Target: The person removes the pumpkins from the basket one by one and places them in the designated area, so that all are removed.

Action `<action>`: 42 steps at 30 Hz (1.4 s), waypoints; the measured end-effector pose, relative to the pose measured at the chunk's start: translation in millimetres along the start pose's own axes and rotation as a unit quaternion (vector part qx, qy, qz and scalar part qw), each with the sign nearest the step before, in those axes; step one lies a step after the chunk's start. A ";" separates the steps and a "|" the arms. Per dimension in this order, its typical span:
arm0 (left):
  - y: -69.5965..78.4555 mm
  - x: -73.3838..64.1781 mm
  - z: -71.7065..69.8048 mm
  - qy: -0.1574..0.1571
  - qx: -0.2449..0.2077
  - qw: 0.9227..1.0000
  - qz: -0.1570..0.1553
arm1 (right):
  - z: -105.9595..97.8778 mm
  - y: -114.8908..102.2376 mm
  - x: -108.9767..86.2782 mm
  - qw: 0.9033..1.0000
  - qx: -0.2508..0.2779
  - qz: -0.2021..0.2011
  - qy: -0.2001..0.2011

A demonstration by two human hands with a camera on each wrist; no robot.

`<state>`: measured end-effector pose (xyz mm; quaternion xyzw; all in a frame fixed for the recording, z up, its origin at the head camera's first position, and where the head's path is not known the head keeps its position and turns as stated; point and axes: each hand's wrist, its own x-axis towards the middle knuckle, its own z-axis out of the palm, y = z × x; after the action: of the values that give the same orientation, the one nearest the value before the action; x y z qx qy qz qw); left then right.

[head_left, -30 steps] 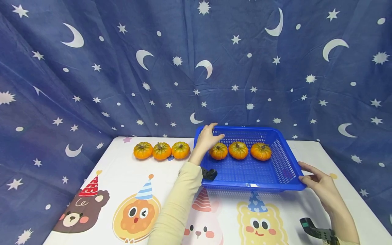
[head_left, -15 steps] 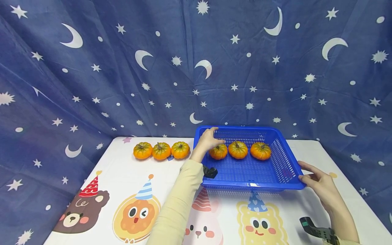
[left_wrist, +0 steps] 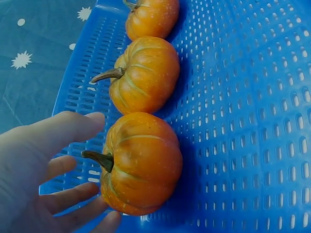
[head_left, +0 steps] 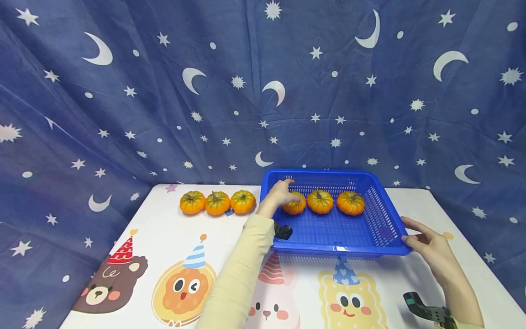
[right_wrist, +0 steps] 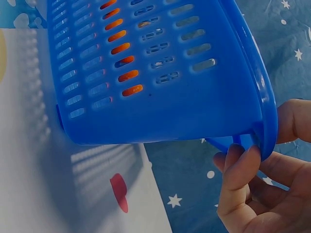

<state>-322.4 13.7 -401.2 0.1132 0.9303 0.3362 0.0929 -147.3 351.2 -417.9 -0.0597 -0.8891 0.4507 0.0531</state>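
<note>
Inside the blue plastic basket [head_left: 328, 233], three small orange pumpkins stand in a row along its back side. My left hand [head_left: 280, 193] reaches over the left rim to the leftmost pumpkin [left_wrist: 146, 167]. In the left wrist view its thumb and fingers are spread around the stem side, fingertips right at the skin, without closing on it. The middle pumpkin [head_left: 320, 202] and the right pumpkin [head_left: 350, 204] sit beside it. At the front right corner my right hand [head_left: 433, 251] pinches the basket's rim, fingers curled under the lip in the right wrist view.
Left of the basket, three more pumpkins [head_left: 217, 203] stand in a row on the white table cloth [head_left: 164, 246] printed with cartoon animals. A dark blue curtain [head_left: 230, 114] with moons and stars hangs behind the table and at its sides.
My left hand has lowered from above the basket's back left corner toward the leftmost pumpkin inside, now overlapping it. My right hand stays on the rim, and the basket has not moved.
</note>
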 end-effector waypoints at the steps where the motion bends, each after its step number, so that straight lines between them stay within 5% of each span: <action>1: -0.1 -0.4 0.6 -0.004 0.002 1.000 -0.004 | 0.0 0.2 -0.2 1.000 0.000 0.000 0.000; 24: 0.4 -3.7 5.4 -0.074 0.105 0.991 -0.021 | -1.3 -1.3 -0.2 1.000 -0.002 -0.001 0.001; 42: -1.3 -2.7 7.0 -0.068 0.107 0.992 -0.016 | 0.5 0.2 -0.4 1.000 0.005 0.000 0.003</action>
<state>-318.3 16.2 -407.1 0.1299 0.9543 0.2244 0.1489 -147.0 350.9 -418.4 -0.0607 -0.8866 0.4551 0.0556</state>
